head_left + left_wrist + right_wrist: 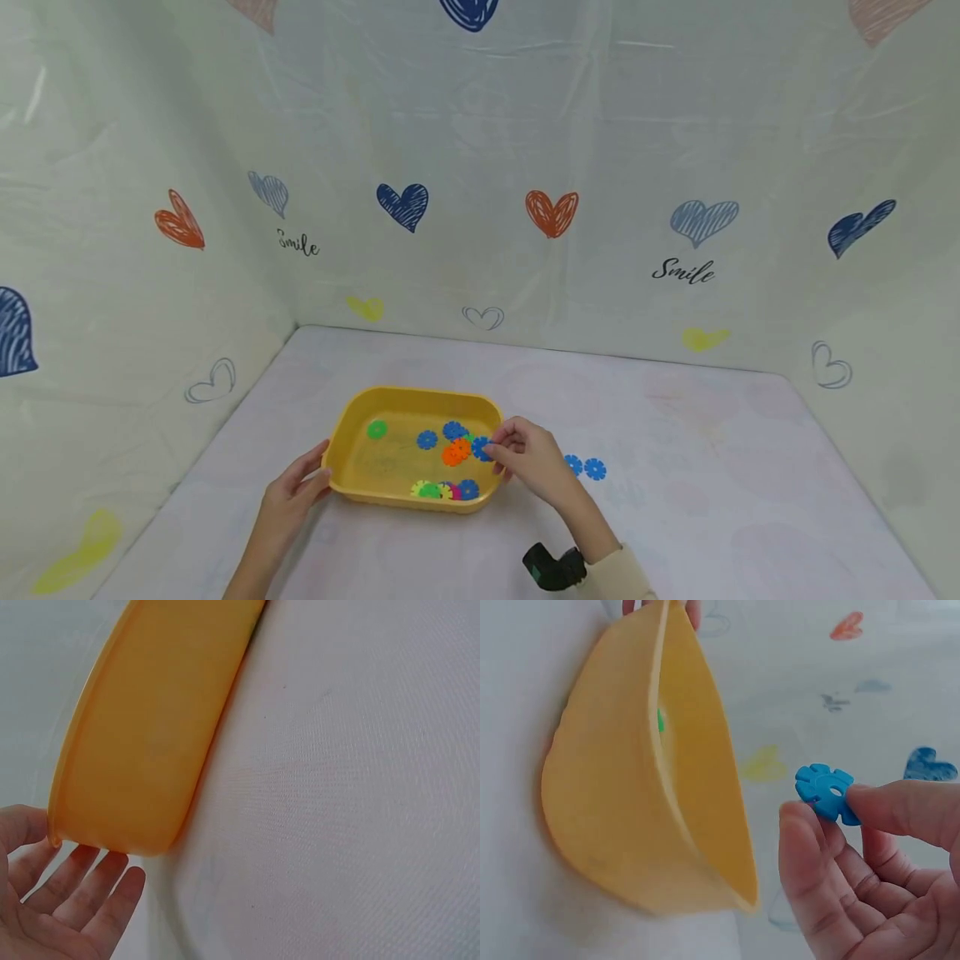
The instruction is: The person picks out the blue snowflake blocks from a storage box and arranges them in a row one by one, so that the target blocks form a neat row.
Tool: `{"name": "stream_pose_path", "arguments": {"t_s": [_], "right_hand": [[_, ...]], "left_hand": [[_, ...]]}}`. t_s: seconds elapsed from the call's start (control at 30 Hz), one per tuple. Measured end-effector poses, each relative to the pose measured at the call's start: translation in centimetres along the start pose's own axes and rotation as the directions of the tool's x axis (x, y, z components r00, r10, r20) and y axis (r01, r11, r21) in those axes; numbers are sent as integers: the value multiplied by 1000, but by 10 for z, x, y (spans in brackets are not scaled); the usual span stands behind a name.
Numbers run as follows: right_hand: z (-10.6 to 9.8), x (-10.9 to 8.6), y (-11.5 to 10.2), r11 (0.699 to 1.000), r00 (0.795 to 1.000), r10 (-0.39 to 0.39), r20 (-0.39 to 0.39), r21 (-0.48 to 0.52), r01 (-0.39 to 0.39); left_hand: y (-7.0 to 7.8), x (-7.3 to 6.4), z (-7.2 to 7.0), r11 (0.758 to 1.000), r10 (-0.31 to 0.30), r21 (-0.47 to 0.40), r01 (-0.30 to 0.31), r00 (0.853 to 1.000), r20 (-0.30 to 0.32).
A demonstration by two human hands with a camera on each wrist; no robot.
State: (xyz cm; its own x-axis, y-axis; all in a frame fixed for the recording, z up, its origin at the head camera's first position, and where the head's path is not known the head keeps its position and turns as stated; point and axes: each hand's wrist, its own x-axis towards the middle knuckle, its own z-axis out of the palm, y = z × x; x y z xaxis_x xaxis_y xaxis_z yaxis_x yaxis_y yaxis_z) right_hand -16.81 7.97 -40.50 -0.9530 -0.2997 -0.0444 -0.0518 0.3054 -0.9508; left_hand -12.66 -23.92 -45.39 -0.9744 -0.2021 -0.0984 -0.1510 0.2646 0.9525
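My right hand (528,457) pinches a blue notched plastic disc (826,792) between thumb and fingers, over the right end of a yellow basin (390,402). In the right wrist view the disc shows a hole in its middle. At the basin's left end, my left hand (291,490) grips the rim, its thumb at the edge and fingers against the outer wall (135,750). Inside the basin lie more discs: a green disc (377,429) at the left, an orange disc (455,453) and several blue ones at the right, and a mixed cluster along the near side.
Two blue discs (595,469) lie on the white table (690,500) to the right of the basin, partly behind my right wrist. A black strap-like piece (553,568) sits by the right sleeve. A sheet printed with hearts (551,214) hangs behind the table.
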Motion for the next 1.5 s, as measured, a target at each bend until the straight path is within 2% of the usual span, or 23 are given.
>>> {"name": "stream_pose_path", "arguments": {"t_s": [0.2, 0.47, 0.63, 0.9, 1.13, 1.37, 1.5], "right_hand": [[-23, -14, 12, 992, 994, 72, -84, 112, -62], [-50, -26, 32, 988, 966, 141, -217, 98, -122], [-64, -33, 44, 985, 947, 164, -277, 92, -144], [-84, -41, 66, 981, 927, 195, -320, 79, -178], [-100, -46, 81, 953, 887, 301, -351, 90, -288], [-114, -47, 102, 948, 870, 309, -384, 54, -313], [-118, -44, 114, 944, 864, 321, -388, 60, -324]], "left_hand": [[0, 0, 0, 1000, -15, -4, 15, 1000, 7], [2, 0, -1, 998, -61, 0, 61, 998, 9], [2, 0, -1, 999, -51, 2, 51, 999, 7], [2, 0, -1, 999, -49, 8, 49, 999, 9], [0, 0, 0, 999, -46, -2, 46, 999, 9], [0, 0, 0, 1000, -26, -3, 26, 1000, 4], [1, 0, -1, 999, -41, -1, 41, 999, 9]]}}
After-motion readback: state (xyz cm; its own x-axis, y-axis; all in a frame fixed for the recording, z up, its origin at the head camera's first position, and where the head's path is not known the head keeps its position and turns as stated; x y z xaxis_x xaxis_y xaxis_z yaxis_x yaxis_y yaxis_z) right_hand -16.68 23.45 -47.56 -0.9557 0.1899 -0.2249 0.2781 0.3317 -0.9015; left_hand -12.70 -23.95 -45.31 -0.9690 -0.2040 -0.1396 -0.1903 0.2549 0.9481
